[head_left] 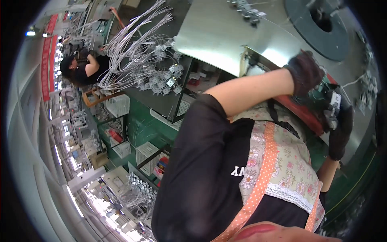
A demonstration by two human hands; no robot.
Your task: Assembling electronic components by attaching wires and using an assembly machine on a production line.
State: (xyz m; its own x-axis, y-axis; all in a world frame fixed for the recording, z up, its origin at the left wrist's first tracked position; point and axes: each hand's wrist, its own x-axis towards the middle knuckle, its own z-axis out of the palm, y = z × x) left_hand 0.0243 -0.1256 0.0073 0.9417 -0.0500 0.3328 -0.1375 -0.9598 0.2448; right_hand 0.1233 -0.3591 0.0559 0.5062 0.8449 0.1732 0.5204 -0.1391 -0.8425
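Dark gloves cover both my hands. My left hand (307, 74) reaches over the metal tabletop with its fingers curled in, beside a small green piece (320, 89); what it holds, if anything, is hidden. Close by, my right hand (342, 131) is closed around a small silvery metal part (334, 105) with a white face. The metal part is between the two hands, above a red bar-like fixture (300, 115) at the table's near edge. A thin white wire (352, 82) runs off to the right of the part.
A large dark grey disc (336, 38) with a central hole lies on the metal table (213, 30). Metal parts with wires (367, 90) line the right side. To the left hangs a big bundle of white-wired metal parts (161, 76). Farther off, a person (86, 68) stands near benches.
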